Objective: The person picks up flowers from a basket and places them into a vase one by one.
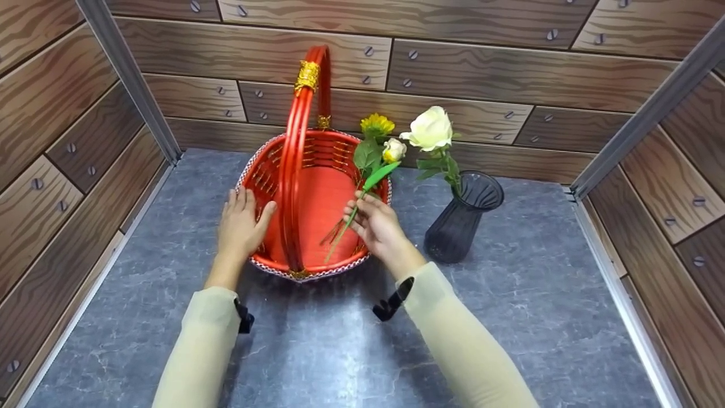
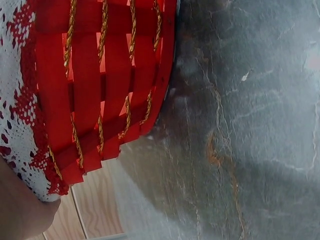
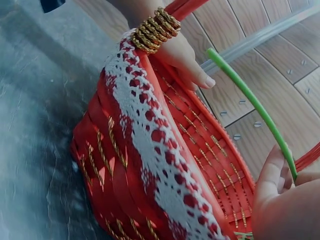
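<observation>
A red woven basket [image 1: 323, 198] with a tall arched handle [image 1: 291, 147] and white lace trim [image 3: 145, 135] stands before the back wall. My left hand [image 1: 241, 221] rests on its left rim, fingers straight; only its edge shows in the left wrist view. Over the basket's right side, my right hand [image 1: 378, 225] pinches a green stem [image 3: 250, 97] topped by a bright green leaf or bud [image 1: 380, 175]. Just beyond the fingers are a yellow flower [image 1: 376, 124] and a small whitish rosebud [image 1: 394, 151]; I cannot tell whether that hand holds them too.
Right of the basket, a dark ribbed glass vase [image 1: 456, 226] holds a large white rose [image 1: 429, 129] leaning left. Wood-patterned panels [image 1: 464, 68] enclose the grey marbled surface [image 1: 328, 351] at the back and both sides. Metal posts [image 1: 127, 79] stand at the back corners.
</observation>
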Tool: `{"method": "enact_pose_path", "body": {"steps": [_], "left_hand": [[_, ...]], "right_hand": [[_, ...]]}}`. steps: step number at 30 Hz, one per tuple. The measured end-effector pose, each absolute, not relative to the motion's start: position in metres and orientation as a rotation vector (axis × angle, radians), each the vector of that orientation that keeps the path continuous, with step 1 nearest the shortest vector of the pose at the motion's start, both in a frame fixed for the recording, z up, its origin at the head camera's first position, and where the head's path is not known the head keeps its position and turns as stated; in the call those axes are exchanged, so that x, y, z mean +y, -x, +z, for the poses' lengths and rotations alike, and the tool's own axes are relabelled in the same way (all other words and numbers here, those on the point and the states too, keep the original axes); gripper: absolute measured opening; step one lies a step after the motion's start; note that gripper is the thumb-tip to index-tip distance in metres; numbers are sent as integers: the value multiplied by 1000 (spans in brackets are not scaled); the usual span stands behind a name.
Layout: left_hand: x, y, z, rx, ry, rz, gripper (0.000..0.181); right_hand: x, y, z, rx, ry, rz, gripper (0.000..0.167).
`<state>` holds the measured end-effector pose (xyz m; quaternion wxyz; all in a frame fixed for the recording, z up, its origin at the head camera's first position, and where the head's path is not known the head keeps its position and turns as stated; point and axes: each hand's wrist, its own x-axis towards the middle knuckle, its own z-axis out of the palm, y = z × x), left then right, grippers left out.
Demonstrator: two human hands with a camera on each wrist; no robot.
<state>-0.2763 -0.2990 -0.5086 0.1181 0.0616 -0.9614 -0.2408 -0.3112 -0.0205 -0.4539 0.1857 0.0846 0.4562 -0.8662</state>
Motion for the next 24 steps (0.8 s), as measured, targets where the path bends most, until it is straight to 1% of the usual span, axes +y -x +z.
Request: {"method": "enact_pose_path", "body": {"steps": [5,10,19,24], "left_hand": [[-300,276,-510,-2810,-175,-712,87],[-303,275,-511,-2811,-189,-715,88],[-301,276,-511,-2809,-173,-741,87],[-301,277,-510,-2806,-171,-725,87]], "right_hand": [[0,300,-450,1382,-143,-2360,26],[22,288,-451,1588,53,-2211,37],[70,267,-450,1911,462,-1966,33],[97,255,-459,1995,590,-1929,31]]}}
